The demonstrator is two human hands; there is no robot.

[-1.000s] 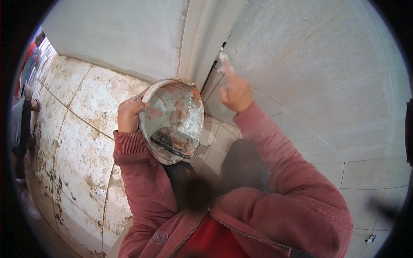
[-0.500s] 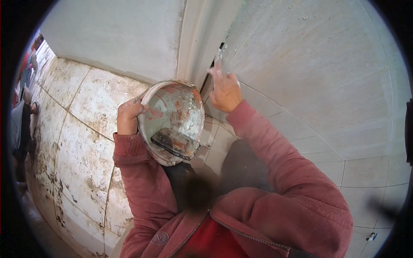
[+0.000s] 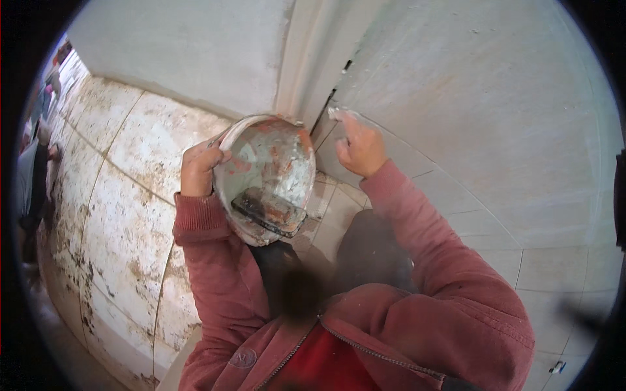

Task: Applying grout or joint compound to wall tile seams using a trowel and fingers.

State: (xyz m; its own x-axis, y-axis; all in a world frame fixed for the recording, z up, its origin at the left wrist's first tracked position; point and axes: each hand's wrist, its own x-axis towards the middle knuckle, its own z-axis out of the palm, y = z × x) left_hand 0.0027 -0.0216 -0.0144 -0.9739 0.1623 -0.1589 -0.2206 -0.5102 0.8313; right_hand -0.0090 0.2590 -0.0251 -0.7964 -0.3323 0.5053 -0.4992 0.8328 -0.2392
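My left hand (image 3: pixel 199 169) is closed on the rim of a paste-smeared bucket (image 3: pixel 228 199), thumb over its edge. The bucket tilts so its mouth faces me, its inside streaked with white and orange residue. Across its lower side lies a dark, flat rectangular piece (image 3: pixel 270 214) with smears on it; its kind is unclear. My right hand (image 3: pixel 362 146) points its index finger at the wall, the other fingers curled. White paste (image 3: pixel 335 113) coats the fingertip, right beside a narrow dark gap (image 3: pixel 321 118) along the edge of the wall panel (image 3: pixel 482 111).
Dirty, stained floor tiles (image 3: pixel 124 215) spread on the left. A pale wall (image 3: pixel 182 52) and a vertical trim (image 3: pixel 306 58) stand ahead. At the far left edge another person (image 3: pixel 36 169) is partly visible. A small object (image 3: pixel 557 367) lies at the lower right.
My right hand has come down along the gap, toward me and slightly right. The bucket and my left hand have shifted slightly up and right in view.
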